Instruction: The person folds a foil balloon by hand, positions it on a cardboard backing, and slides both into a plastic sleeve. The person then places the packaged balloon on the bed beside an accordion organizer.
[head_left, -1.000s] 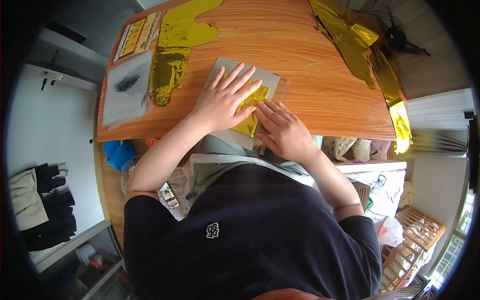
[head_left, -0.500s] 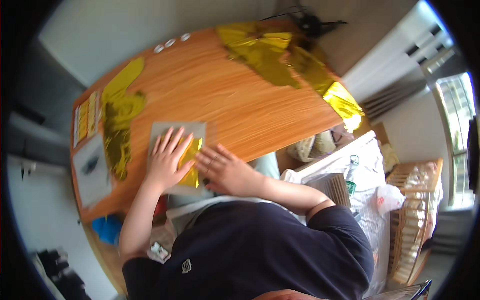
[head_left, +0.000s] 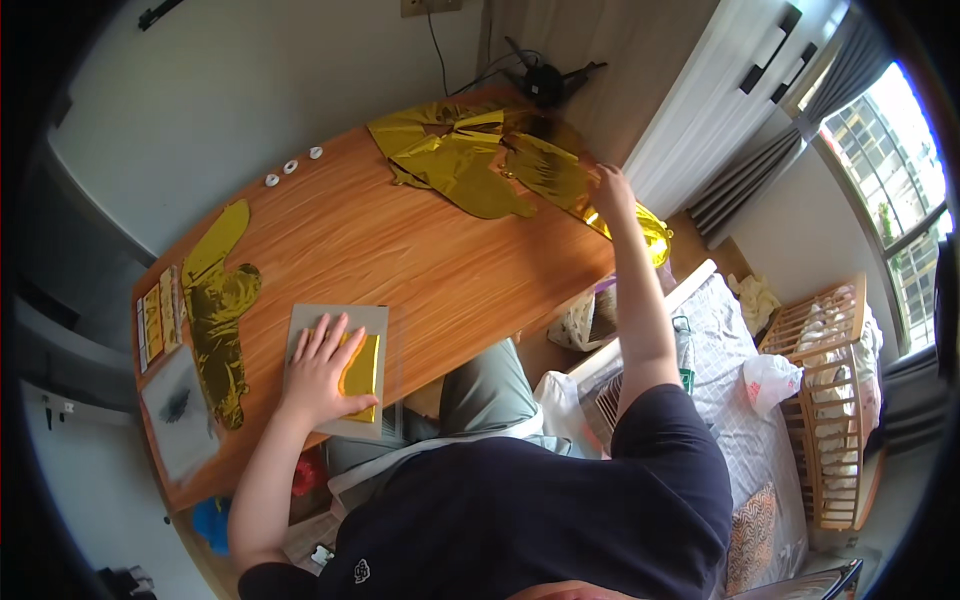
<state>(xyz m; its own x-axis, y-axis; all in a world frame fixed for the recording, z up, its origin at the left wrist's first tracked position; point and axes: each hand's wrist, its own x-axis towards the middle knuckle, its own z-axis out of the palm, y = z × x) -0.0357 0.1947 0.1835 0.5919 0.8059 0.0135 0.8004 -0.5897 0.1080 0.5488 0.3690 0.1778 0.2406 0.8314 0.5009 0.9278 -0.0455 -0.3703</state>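
My left hand (head_left: 322, 372) lies flat with fingers spread, pressing a folded piece of shiny gold foil (head_left: 364, 368) onto a grey board (head_left: 372, 318) at the table's near edge. My right arm stretches out to the far right side of the table. There my right hand (head_left: 614, 195) has its fingers bent together at the edge of a flat gold foil balloon (head_left: 548, 172); the fingertips are partly hidden. More flat gold foil balloon (head_left: 465, 182) lies left of it, and bright crumpled foil (head_left: 652, 240) hangs at the table's corner.
Another flat gold foil balloon (head_left: 218, 305) lies at the table's left, beside a printed packet (head_left: 160, 315) and a clear plastic bag (head_left: 180, 412). Small white discs (head_left: 290, 167) sit along the back edge. A black device (head_left: 543, 82) with cables stands in the far corner. A bed (head_left: 715, 340) is at right.
My right hand has left the folded foil on the board and reached far right to the gold foil balloon. My left hand stays flat on the folded foil. The view has shifted.
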